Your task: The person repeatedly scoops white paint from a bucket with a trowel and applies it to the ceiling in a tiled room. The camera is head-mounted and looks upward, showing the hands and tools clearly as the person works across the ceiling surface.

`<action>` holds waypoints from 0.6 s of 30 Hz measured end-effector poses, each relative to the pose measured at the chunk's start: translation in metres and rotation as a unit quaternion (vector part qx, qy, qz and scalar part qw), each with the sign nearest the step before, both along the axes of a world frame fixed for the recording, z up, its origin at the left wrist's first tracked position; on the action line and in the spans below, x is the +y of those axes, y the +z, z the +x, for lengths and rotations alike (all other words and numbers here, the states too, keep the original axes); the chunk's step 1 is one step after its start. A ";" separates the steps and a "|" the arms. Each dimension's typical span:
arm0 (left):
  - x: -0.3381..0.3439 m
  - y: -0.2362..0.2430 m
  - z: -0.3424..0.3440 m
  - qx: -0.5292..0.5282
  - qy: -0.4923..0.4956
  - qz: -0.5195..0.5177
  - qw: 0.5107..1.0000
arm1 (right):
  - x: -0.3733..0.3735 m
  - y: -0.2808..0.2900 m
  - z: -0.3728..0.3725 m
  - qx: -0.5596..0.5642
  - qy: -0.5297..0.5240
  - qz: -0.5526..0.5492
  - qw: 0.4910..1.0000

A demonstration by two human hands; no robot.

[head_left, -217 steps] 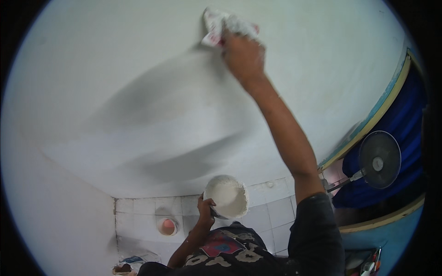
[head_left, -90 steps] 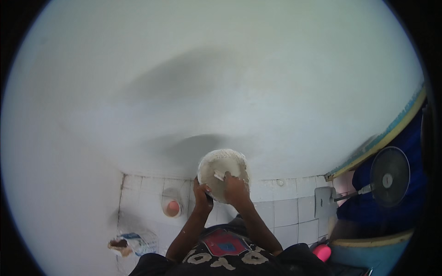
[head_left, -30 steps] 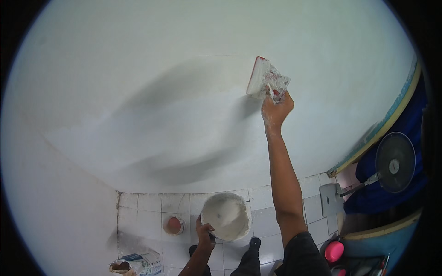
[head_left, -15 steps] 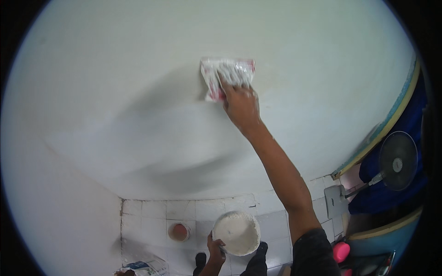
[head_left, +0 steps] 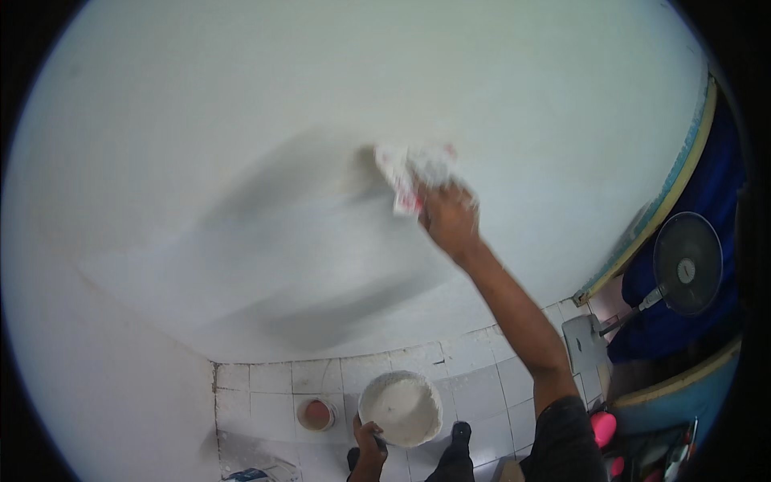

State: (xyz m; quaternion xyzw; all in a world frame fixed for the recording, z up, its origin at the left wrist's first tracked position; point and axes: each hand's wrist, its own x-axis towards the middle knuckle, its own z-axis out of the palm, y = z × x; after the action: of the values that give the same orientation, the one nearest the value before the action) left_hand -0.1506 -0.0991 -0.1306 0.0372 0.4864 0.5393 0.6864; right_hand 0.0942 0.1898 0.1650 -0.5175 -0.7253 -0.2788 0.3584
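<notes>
In my right hand (head_left: 451, 221) is a white plastic sheet (head_left: 395, 171) with red patches, smeared with white paste and blurred by motion. It is at the pale wall (head_left: 265, 104); whether it touches the wall, I cannot tell. My left hand (head_left: 369, 440) grips the rim of a round tub (head_left: 436, 402) low down, thumb over the edge. White paste (head_left: 401, 406) fills much of the tub, and its rim is crusted with the same stuff. The fingers under the tub are hidden.
On the tiled floor (head_left: 317, 376) stands a small container (head_left: 316, 414) with something reddish inside. A grey fan (head_left: 687, 263) stands at the right by a blue curtain (head_left: 727, 193) and a yellow-edged opening. Pink items (head_left: 602, 430) lie at lower right, printed paper (head_left: 261, 471) at lower left.
My right hand has moved down and slightly right with the plastic sheet, which is now more tilted. The tub and my left hand sit slightly further left in view.
</notes>
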 end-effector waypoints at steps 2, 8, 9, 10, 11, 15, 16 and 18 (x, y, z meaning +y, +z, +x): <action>0.001 -0.007 -0.008 -0.017 -0.012 0.039 0.999 | 0.011 0.049 -0.003 0.036 0.005 0.039 0.999; 0.013 -0.012 -0.005 -0.056 -0.040 0.023 0.997 | 0.043 -0.046 0.005 0.000 -0.011 0.049 0.999; 0.016 -0.016 -0.005 -0.048 -0.046 0.027 0.997 | 0.041 -0.075 0.004 0.001 -0.015 -0.007 1.000; 0.016 -0.019 -0.005 -0.039 -0.049 0.030 0.998 | 0.034 -0.097 0.001 0.003 -0.016 -0.063 0.998; 0.015 -0.018 -0.005 -0.031 -0.052 0.031 0.998 | 0.023 -0.108 -0.006 0.026 -0.007 -0.092 0.995; 0.022 0.001 0.001 0.008 -0.045 0.027 0.999 | 0.009 -0.099 -0.025 0.154 0.030 -0.229 0.961; 0.022 0.000 0.000 0.014 -0.043 0.024 0.999 | 0.008 -0.088 -0.029 0.211 0.035 -0.304 0.928; 0.021 -0.003 -0.003 0.026 -0.047 0.005 0.999 | 0.027 -0.075 -0.032 0.316 0.170 -0.130 0.924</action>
State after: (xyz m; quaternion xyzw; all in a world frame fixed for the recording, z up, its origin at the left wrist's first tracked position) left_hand -0.1536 -0.0783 -0.1334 0.0776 0.4994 0.5074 0.6980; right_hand 0.0618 0.2167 0.0904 -0.4897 -0.6814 0.0611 0.5405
